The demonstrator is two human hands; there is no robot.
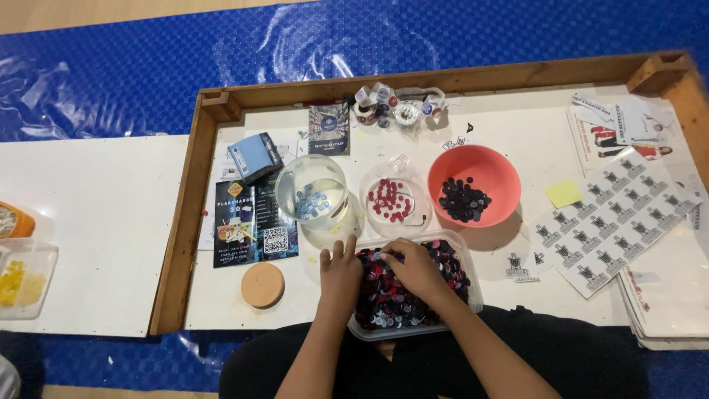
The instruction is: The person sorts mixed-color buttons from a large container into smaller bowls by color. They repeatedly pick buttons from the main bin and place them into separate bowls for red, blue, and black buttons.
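A clear plastic tub (pixel 473 284) full of mixed red, black and silver round chips sits at the near edge of a wooden-framed white tray. My left hand (pixel 340 275) rests on the tub's left rim, fingers spread over the chips. My right hand (pixel 416 267) is down in the pile with fingers curled; whether it grips a chip is hidden. Beyond the tub stand three containers: a clear bowl with blue chips (pixel 312 193), a clear cup with red chips (pixel 391 199) and a pink bowl with black chips (pixel 474 185).
The tray's wooden frame (pixel 177 244) runs along the left and back. A round tan lid (pixel 262 285), a blue box (pixel 253 156), leaflets (pixel 244 225), a yellow sticky note (pixel 564 193) and sticker sheets (pixel 611 222) lie around. Small dice-like items (pixel 395 105) sit at the back.
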